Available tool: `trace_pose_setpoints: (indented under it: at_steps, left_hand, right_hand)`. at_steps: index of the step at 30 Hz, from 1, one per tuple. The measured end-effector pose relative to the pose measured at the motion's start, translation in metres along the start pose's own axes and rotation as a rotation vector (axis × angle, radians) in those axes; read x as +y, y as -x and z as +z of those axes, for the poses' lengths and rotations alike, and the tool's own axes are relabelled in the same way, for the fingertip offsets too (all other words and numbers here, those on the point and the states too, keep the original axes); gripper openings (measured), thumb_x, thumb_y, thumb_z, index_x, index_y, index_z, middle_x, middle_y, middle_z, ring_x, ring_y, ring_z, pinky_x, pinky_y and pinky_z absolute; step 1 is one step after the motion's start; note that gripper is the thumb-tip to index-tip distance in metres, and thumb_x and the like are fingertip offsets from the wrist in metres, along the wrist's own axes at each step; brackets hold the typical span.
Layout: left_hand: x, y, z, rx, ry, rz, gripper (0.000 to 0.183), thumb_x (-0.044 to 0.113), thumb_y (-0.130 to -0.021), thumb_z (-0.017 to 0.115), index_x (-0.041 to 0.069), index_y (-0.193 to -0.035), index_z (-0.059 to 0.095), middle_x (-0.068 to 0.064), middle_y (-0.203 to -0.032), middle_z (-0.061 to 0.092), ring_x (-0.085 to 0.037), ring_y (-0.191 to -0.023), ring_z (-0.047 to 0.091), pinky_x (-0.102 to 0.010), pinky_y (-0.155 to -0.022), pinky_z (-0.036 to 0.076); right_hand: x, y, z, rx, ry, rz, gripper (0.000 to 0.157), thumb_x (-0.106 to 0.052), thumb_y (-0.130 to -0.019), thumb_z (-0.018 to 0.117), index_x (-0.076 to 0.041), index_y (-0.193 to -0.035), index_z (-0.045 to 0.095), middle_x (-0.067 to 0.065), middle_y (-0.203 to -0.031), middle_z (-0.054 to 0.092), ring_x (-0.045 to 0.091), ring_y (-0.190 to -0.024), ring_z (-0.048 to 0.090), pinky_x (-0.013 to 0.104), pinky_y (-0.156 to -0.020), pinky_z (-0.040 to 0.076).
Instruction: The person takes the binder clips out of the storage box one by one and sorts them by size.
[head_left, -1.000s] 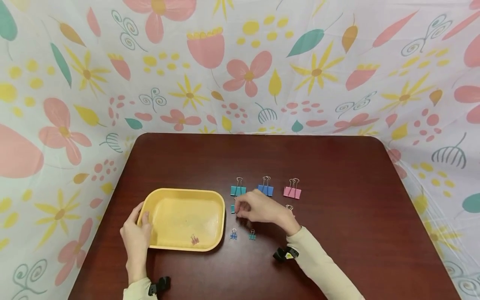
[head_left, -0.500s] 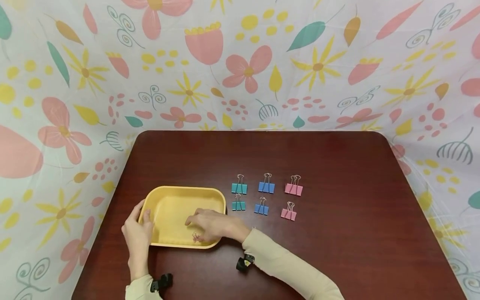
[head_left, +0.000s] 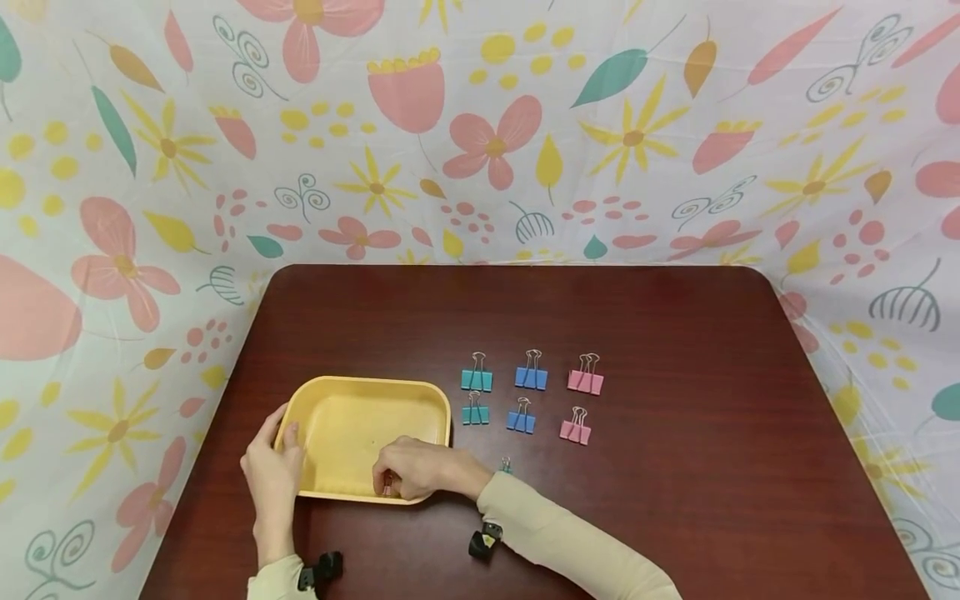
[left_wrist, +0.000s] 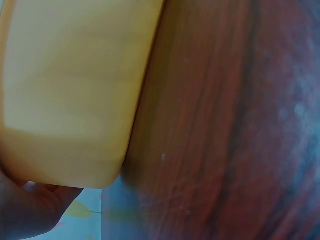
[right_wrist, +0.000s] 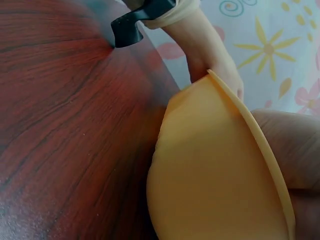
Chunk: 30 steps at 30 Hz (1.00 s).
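Note:
My left hand (head_left: 272,468) grips the left end of a yellow plastic tray (head_left: 337,429), thumb over the rim and fingers outside. In the left wrist view, part of that hand (left_wrist: 30,210) shows at the tray's end. My right hand (head_left: 420,467) reaches over the tray's right side, thumb and fingers pinching a small pink binder clip (head_left: 387,485) near the front wall inside. The right wrist view shows the tray's outer wall (right_wrist: 215,170), which hides the right fingertips and the clip. A small teal binder clip (head_left: 506,466) lies beside my right sleeve, partly covered by it.
Right of the tray, larger binder clips lie in two rows: teal (head_left: 476,381), blue (head_left: 531,379) and pink (head_left: 585,382) behind, teal (head_left: 476,415), blue (head_left: 521,422) and pink (head_left: 575,432) in front. A floral cloth (head_left: 495,150) hangs behind the brown table (head_left: 675,375).
My right hand has moved left from beside the teal clips into the tray, and its fingers have closed on the small pink binder clip. The left hand stays on the tray's end.

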<state>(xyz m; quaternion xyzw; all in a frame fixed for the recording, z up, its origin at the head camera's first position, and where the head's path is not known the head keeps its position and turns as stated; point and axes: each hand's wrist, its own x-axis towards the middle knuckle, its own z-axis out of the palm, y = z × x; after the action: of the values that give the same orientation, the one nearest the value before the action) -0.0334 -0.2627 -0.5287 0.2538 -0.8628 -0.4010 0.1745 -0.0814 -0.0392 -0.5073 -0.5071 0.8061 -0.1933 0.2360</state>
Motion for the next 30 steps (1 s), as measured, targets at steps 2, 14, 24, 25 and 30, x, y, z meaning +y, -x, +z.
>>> trace_pose_setpoints:
  at_steps: [2,14,24,25,30]
  left_hand:
    - [0.0,0.001,0.0,0.002,-0.002,0.001,0.034,0.008,-0.1,0.06,0.009,-0.133,0.067,-0.025,-0.131,0.065,-0.05,-0.122,0.057,-0.063,-0.101,0.043]
    - [0.0,0.001,-0.001,0.008,-0.007,0.005,0.034,0.008,-0.099,0.061,0.01,-0.132,0.068,-0.024,-0.131,0.066,-0.049,-0.122,0.057,-0.062,-0.101,0.043]
    - [0.002,0.002,0.001,-0.001,0.007,0.013,0.035,0.009,-0.099,0.061,0.01,-0.133,0.067,-0.025,-0.131,0.066,-0.049,-0.123,0.057,-0.062,-0.101,0.043]
    - [0.002,0.003,0.0,-0.003,0.009,0.009,0.034,0.009,-0.099,0.061,0.01,-0.133,0.067,-0.025,-0.13,0.066,-0.049,-0.122,0.057,-0.062,-0.1,0.044]
    - [0.002,0.004,-0.002,-0.004,0.009,-0.002,0.034,0.009,-0.1,0.06,0.011,-0.133,0.067,-0.026,-0.128,0.067,-0.051,-0.119,0.058,-0.062,-0.098,0.043]
  right_hand:
    - [-0.001,0.001,0.0,0.02,-0.007,0.013,0.026,0.002,-0.083,0.07,-0.023,-0.087,0.079,-0.015,-0.085,0.07,-0.001,-0.077,0.058,0.006,-0.07,0.041]
    - [-0.002,0.003,0.005,0.153,-0.09,0.009,0.018,0.0,-0.081,0.076,-0.017,-0.083,0.078,-0.012,-0.077,0.072,-0.01,-0.068,0.056,0.002,-0.065,0.041]
    - [-0.001,0.03,-0.021,0.334,-0.375,-0.029,0.007,-0.003,-0.088,0.077,-0.004,-0.095,0.077,0.0,-0.083,0.079,-0.006,-0.075,0.07,0.005,-0.072,0.049]
    - [0.001,0.035,-0.025,0.35,-0.399,-0.029,0.008,-0.004,-0.088,0.077,-0.003,-0.096,0.077,0.001,-0.084,0.079,-0.004,-0.076,0.071,0.006,-0.072,0.05]
    - [0.017,0.064,-0.041,0.426,-0.42,-0.034,0.01,-0.009,-0.091,0.075,-0.006,-0.1,0.077,0.0,-0.089,0.08,-0.001,-0.081,0.073,0.011,-0.073,0.054]
